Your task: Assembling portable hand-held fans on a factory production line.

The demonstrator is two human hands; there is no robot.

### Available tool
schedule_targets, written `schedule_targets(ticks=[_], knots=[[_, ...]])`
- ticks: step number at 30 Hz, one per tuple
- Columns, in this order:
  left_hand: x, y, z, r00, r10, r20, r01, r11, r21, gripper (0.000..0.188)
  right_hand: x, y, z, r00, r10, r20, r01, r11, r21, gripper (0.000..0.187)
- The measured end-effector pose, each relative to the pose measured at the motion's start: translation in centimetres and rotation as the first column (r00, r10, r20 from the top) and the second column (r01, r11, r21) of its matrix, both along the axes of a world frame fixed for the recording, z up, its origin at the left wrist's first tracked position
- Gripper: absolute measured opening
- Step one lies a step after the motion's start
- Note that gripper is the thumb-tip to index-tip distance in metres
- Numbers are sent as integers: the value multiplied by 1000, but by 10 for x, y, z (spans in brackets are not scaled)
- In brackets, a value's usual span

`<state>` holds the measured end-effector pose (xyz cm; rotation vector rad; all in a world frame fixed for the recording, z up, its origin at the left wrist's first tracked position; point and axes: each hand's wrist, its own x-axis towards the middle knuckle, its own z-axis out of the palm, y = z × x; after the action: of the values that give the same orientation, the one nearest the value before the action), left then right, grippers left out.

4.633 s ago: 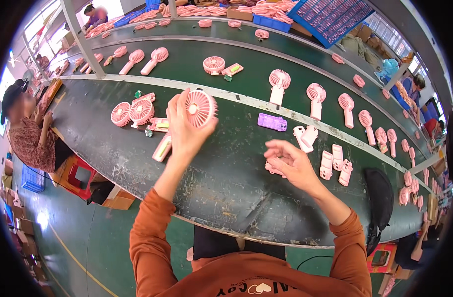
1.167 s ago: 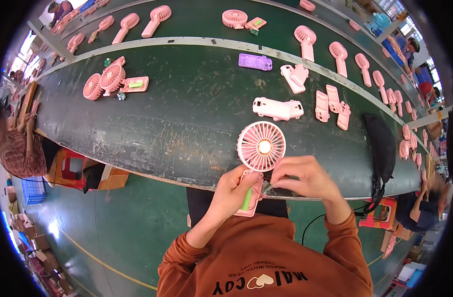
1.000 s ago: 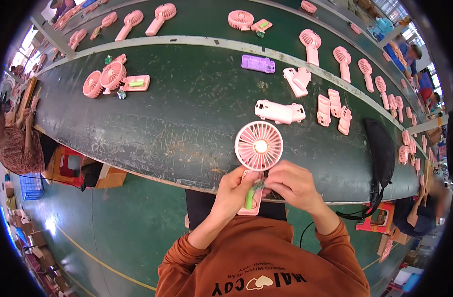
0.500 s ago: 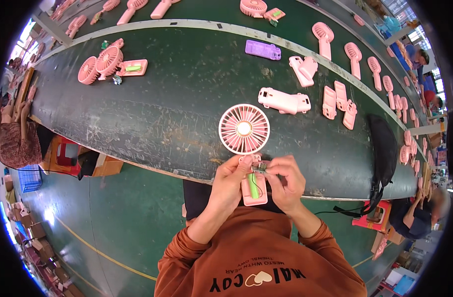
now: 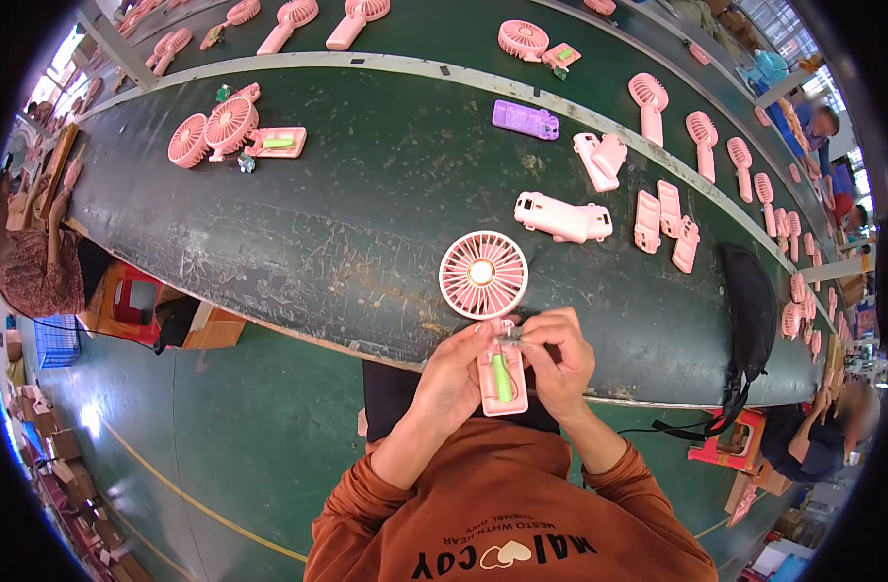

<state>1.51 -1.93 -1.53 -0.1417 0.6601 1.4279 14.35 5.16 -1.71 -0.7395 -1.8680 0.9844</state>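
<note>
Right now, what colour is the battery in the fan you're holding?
The battery is bright green, showing best in the head view.

Pretty bright overall, seemingly daylit from the blown-out white windows [image 5: 64, 48] up left. Shows a hot glare spot on the glossy green floor [image 5: 221, 427], plus soft sheen across the scuffed dark-green tabletop [image 5: 366, 213]. Bends hard near the edges. Looks soft around the brown cardboard boxes [image 5: 64, 446] lower left.
</note>
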Motion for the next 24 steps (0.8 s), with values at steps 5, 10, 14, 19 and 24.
schedule_targets(ticks=[5, 10, 14, 19, 24], knots=[[-8, 5, -5, 996, -36, 78, 35, 999, 21, 35, 0, 3, 12, 987, 78, 138, -117, 944, 308, 15], [-1, 6, 3, 1000, 17, 7, -17, 1000, 9, 27, -4, -6, 20, 966, 62, 251, -158, 911, 381, 17], [3, 3, 3, 998, 37, -40, -36, 999, 34, 31, -1, -13, 16, 970, 23, 241, -118, 913, 391, 16], [10, 6, 7, 993, 76, -87, -72, 996, 49, 31, 2, -14, 23, 957, -18, 288, -100, 917, 387, 16], [11, 9, 3, 997, 70, -45, -69, 997, 25, 25, 1, -9, 30, 946, -50, 320, -57, 947, 317, 16]])
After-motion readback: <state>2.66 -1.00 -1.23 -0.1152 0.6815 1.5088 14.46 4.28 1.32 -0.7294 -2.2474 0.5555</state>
